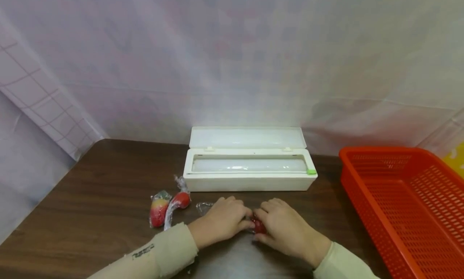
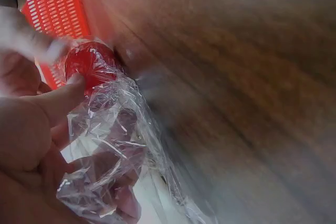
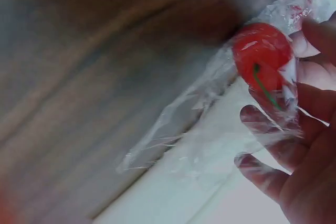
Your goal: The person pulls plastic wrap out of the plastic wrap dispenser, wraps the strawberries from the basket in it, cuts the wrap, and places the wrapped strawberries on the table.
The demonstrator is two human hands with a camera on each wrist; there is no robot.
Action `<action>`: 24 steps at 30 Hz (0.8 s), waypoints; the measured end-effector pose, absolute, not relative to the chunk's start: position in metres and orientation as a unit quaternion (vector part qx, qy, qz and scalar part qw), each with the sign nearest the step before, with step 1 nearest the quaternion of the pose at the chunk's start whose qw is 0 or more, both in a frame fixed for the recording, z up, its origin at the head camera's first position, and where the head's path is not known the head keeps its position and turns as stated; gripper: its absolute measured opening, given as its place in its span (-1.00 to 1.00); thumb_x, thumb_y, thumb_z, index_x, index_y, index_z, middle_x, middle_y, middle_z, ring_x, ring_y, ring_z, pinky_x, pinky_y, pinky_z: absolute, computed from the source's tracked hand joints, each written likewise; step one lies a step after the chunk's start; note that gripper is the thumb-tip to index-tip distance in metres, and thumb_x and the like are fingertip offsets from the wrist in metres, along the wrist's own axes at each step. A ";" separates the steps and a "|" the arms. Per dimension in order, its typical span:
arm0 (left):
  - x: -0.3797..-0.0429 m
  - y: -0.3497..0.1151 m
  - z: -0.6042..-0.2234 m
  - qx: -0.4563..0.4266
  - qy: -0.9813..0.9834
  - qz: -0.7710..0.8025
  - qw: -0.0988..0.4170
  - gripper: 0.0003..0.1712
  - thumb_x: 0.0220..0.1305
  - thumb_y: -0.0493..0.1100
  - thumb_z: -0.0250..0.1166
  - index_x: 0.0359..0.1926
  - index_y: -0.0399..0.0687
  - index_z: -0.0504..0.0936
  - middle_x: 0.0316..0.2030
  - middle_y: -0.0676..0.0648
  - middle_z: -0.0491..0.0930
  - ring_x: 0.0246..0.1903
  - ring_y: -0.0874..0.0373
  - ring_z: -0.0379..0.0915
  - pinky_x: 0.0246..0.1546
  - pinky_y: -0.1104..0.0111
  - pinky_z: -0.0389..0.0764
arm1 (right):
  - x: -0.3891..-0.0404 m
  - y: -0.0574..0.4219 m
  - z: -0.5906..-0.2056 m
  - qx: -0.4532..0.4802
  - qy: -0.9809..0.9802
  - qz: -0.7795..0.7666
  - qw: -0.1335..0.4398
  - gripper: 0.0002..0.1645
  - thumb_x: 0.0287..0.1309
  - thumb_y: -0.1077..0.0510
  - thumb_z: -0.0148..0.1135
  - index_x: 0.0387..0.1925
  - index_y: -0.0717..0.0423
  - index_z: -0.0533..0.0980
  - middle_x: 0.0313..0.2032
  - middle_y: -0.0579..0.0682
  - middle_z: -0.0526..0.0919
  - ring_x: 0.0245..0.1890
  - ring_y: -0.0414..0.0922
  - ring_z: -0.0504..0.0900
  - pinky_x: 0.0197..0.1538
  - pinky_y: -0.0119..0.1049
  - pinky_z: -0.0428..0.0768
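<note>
Both hands meet over the table around a small round red fruit with a green stem, wrapped in clear cling film. My right hand grips the fruit between thumb and fingers. From the other side my left hand pinches it, its thumb against the red skin in the left wrist view. Loose film trails over the left fingers there. The right wrist view shows the fruit and its stem beside my right fingers, with film spreading away from it. In the head view the hands cover much of the fruit.
Behind the hands stands a white cling film box, its lid raised and a roll inside. Film-wrapped yellow-red fruit and red fruit lie left. A red plastic basket stands right.
</note>
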State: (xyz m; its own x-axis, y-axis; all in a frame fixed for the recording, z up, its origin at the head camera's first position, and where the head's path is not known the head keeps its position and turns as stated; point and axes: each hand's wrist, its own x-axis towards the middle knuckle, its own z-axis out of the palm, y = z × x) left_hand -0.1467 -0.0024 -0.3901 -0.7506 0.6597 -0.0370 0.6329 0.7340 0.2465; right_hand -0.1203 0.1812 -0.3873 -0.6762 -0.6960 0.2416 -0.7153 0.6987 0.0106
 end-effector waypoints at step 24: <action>-0.141 0.015 -0.392 0.332 0.937 0.090 0.067 -0.43 0.08 0.38 0.23 -0.05 0.13 0.64 -0.22 0.08 0.66 -0.22 0.21 0.53 -0.19 0.27 0.53 | -0.130 0.203 -0.403 0.327 -0.936 0.117 -0.048 -0.27 -0.03 -0.05 0.41 0.17 0.14 0.43 0.24 0.36 0.36 0.26 0.28 0.34 0.21 0.14 0.43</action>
State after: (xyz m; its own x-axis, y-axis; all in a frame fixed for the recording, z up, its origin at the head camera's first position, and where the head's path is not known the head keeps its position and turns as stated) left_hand -0.1408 0.0154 -0.3924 -0.7708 0.6337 -0.0658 0.6097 0.7637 0.2122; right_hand -0.1305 0.2027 -0.4028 -0.7810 -0.6244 -0.0130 -0.6019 0.7582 -0.2507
